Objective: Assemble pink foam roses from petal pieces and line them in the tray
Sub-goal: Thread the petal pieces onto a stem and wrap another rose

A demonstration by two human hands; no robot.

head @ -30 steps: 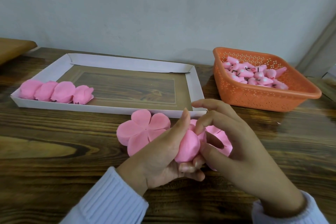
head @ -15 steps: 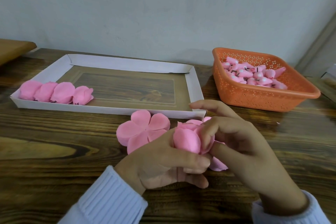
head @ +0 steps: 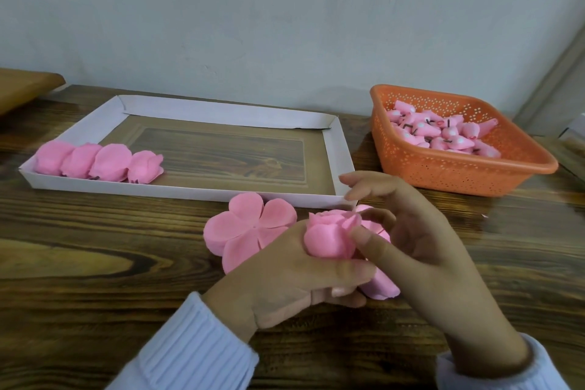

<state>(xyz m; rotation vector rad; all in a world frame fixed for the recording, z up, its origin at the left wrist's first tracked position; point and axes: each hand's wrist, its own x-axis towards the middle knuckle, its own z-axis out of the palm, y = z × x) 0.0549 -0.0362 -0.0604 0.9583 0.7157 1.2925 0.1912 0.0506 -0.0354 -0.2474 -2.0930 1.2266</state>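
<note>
The left hand [head: 294,282] cups the half-built rose [head: 329,237] from below to steady it, while the right hand [head: 421,250] pinches a petal against it, forefinger lifted clear. The rose sits just before the tray [head: 343,161], where four roses [head: 95,163] line the left end. A petal piece [head: 250,228] waits alongside.

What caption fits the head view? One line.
The left hand and right hand shape a foam rose; four roses line the tray.
</note>
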